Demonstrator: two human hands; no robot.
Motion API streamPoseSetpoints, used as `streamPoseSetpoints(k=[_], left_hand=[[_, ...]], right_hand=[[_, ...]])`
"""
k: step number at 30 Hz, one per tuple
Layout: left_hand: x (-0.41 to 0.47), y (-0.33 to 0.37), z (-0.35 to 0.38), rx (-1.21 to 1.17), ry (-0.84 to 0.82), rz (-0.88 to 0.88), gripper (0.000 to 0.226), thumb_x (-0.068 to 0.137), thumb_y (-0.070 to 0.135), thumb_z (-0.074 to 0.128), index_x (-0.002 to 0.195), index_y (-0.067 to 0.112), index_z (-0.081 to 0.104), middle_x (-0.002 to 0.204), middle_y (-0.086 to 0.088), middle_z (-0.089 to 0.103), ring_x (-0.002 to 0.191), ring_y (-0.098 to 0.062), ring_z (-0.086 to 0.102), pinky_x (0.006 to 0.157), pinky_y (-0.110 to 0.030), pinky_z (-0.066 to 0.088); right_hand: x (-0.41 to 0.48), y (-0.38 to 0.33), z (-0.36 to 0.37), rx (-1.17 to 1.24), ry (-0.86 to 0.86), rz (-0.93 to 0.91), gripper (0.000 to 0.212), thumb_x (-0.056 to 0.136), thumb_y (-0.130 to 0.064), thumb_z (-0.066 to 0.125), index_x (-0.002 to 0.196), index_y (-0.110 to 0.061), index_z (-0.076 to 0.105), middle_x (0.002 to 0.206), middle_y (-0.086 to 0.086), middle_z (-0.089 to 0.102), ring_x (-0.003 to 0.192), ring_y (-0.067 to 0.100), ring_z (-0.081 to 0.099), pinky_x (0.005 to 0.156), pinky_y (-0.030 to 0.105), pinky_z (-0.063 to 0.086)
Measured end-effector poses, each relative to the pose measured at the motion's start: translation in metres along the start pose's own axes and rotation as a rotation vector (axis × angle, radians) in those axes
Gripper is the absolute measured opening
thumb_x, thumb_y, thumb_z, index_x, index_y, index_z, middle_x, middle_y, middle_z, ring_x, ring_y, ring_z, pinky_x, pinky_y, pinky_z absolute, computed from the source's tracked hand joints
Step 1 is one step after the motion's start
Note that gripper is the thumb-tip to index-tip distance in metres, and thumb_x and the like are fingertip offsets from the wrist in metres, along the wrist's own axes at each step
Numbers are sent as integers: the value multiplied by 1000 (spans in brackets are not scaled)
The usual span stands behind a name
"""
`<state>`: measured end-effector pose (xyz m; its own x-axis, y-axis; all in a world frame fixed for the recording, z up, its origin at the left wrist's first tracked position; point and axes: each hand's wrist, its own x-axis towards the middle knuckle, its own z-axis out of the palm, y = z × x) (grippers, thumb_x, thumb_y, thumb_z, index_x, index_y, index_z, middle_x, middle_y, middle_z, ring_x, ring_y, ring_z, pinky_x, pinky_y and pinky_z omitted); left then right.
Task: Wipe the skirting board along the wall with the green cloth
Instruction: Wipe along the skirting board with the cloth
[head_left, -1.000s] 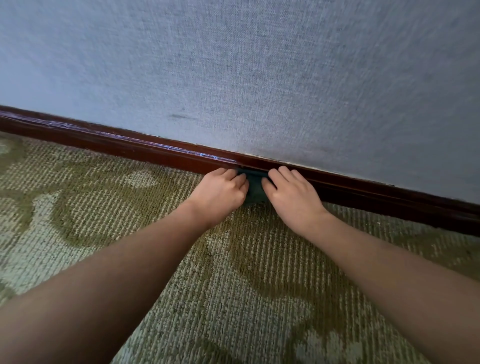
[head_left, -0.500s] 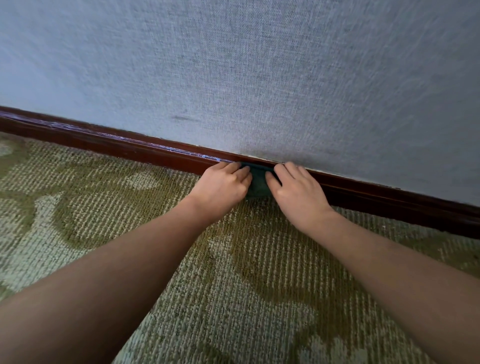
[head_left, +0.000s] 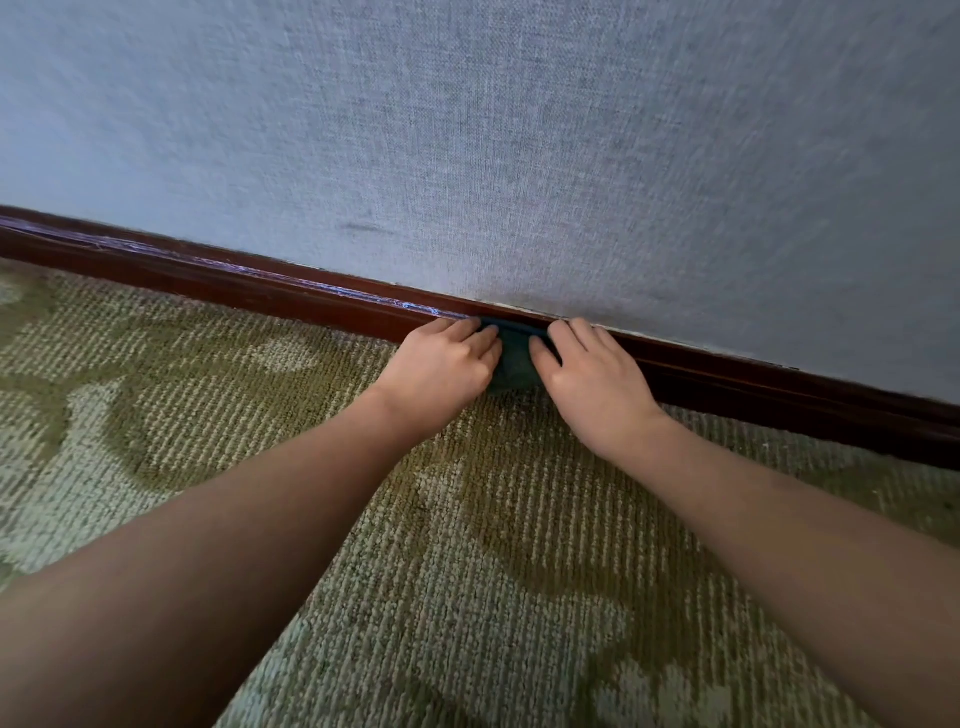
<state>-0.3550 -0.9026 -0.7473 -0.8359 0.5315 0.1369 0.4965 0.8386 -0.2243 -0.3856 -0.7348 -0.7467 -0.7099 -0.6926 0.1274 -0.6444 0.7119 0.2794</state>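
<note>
Item: my left hand (head_left: 441, 366), fingers curled, grip pinching the left edge of the dark green folded cloth (head_left: 511, 364). The cloth is pressed against the glossy dark brown wooden skirting board (head_left: 260, 296), under the grey woven wall (head_left: 519, 130). My right hand (head_left: 587, 374) pins its right edge. Below, patterned green carpet (head_left: 467, 597).

My single head-worn view, looking forward and down from close above the carpet (head_left: 467, 597), facing the wall (head_left: 519, 130) squarely at short range, skirting board (head_left: 234, 286) crossing on a slant, both forearms entering from below.
</note>
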Motion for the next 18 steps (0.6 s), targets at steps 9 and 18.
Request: streamPoseSetpoints(k=[9, 18], left_hand=[[1, 0, -1, 47, -28, 11, 38, 60, 23, 79, 97, 17, 75, 99, 2, 72, 91, -13, 68, 74, -21, 55], [0, -1, 5, 144, -28, -11, 41, 82, 18, 60, 123, 13, 59, 125, -2, 60, 114, -17, 57, 92, -26, 47]], right_hand=[[0, 0, -3, -9, -110, -14, 44, 83, 1, 50, 126, 4, 47, 110, 17, 54, 104, 32, 49, 91, 37, 40], [1, 0, -1, 19, -157, -2, 47, 84, 2, 50, 130, 5, 41, 115, 17, 50, 108, 32, 46, 94, 37, 37]])
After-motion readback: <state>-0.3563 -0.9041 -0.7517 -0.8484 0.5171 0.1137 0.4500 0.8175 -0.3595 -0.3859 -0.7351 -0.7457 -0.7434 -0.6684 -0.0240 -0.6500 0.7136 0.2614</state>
